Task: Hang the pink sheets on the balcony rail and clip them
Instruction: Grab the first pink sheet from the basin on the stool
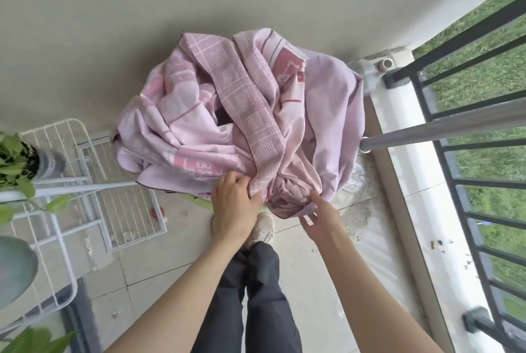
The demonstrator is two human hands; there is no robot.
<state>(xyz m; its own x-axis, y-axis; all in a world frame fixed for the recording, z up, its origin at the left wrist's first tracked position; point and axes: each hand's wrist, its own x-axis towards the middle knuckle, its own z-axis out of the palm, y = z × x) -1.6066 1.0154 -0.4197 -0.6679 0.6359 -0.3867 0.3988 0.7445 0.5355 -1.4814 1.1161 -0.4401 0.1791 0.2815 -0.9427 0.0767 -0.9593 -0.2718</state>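
A big crumpled heap of pink patterned sheets (242, 125) lies in front of me on the balcony floor, over something green whose edge peeks out beneath. My left hand (234, 204) grips a fold at the heap's near edge, fingers tucked into the cloth. My right hand (320, 214) reaches to the near right corner of the heap, its fingers touching the hem; whether they pinch it is unclear. The black balcony rail (466, 182) runs along the right side. No clips are in view.
A metal pole (444, 128) crosses from the rail toward the heap. A white wire drying rack (94, 182) lies at left beside potted plants (17, 162). A raised white ledge (412, 210) runs under the rail. My legs and shoes stand below the heap.
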